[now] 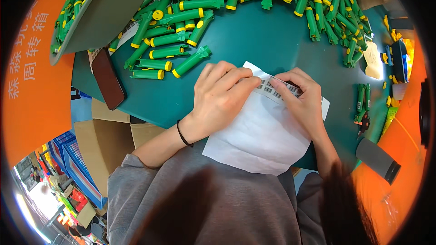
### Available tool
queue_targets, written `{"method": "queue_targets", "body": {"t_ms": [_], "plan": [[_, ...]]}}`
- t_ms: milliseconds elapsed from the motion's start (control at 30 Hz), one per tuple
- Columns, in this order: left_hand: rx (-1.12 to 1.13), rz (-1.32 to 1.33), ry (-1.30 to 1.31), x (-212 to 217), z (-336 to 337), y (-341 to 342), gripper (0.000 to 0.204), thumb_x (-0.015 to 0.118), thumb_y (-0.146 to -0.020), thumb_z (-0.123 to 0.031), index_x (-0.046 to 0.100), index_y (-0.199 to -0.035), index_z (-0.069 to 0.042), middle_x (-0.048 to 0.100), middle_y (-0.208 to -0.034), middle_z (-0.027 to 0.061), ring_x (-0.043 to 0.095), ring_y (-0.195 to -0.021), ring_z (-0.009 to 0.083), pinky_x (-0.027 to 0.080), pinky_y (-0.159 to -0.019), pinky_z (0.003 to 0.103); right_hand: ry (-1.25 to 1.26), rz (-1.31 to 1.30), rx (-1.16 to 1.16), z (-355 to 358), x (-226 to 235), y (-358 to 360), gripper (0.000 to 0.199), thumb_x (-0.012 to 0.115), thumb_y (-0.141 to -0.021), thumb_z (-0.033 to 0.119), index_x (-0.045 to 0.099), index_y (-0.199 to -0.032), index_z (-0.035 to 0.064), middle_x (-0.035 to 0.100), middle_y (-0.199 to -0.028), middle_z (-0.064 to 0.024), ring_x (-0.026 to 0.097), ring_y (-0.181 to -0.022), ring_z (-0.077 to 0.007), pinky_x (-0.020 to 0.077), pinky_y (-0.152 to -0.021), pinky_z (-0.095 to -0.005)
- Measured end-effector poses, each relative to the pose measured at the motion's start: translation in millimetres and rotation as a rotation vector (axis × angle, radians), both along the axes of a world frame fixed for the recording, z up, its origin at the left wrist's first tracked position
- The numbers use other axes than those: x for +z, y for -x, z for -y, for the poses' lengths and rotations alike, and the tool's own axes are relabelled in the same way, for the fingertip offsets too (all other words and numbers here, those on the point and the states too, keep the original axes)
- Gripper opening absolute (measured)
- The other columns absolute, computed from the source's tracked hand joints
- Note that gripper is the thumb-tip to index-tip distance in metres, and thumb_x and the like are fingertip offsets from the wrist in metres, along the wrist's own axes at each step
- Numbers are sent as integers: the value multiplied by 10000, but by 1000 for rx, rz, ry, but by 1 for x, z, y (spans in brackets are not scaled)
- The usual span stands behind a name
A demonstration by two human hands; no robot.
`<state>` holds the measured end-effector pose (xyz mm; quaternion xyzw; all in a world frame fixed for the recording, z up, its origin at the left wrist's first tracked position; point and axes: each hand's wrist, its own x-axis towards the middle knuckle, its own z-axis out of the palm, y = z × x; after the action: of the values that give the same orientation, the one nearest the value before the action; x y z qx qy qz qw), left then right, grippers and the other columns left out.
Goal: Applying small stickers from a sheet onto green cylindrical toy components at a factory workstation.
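Dark hair (345, 213), hands (221, 91) pinching sheet (259, 136), green tubes (192, 61) beyond

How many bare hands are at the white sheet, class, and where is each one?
2: the left hand holds the upper edge of the white sheet; the right hand holds that edge farther right.

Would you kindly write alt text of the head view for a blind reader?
A person's left hand and right hand hold a white sheet near its upper edge; beyond it, many green tubes with yellow ends lie on a green table.
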<state>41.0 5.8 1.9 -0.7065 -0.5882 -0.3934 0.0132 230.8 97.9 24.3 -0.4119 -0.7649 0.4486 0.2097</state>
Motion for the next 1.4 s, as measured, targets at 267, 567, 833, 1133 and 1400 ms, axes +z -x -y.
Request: {"method": "queue_targets", "body": {"t_ms": [267, 567, 833, 1133, 1400], "plan": [[49, -13, 36, 2, -10, -3, 209, 766, -692, -75, 716, -890, -120, 661, -944, -34, 588, -821, 169, 433, -693, 316, -8, -3, 5, -6, -3, -1, 118, 727, -855, 76, 730, -924, -19, 635, -809, -53, 571, -745, -122, 438, -671, -248], [-70, -234, -8, 5, -17, 4, 197, 765, -721, -106, 700, -907, -93, 659, -964, -12, 584, -849, 187, 424, -729, 332, -31, 26, 19, -9, 0, -1, 118, 726, -850, 78, 728, -917, -19, 632, -796, -56, 558, -725, -125, 432, -658, -250], [-163, -192, 33, 0, -16, 6, 187, 731, -807, -144, 644, -956, -71, 631, -991, 23, 574, -910, 213, 435, -746, 339, -137, 38, 101, -18, -6, -2, 118, 731, -854, 114, 728, -902, 6, 628, -792, -58, 548, -719, -132, 433, -652, -259], [-247, -67, 44, -4, -24, 8, 202, 768, -789, -124, 636, -938, -87, 635, -981, 19, 577, -884, 210, 452, -737, 333, -586, 257, -327, -109, -3, 1, 330, 723, -899, 296, 673, -1071, 18, 595, -874, -99, 554, -724, -205, 469, -651, -333], [-176, 653, 259, 14, -22, 13, 116, 726, -878, -79, 646, -955, -45, 644, -927, 28, 546, -807, 166, 458, -709, 288, -210, 167, -233, -120, 5, 3, 269, 725, -892, 210, 660, -1061, 11, 630, -943, -33, 600, -763, -100, 482, -665, -258]]}}
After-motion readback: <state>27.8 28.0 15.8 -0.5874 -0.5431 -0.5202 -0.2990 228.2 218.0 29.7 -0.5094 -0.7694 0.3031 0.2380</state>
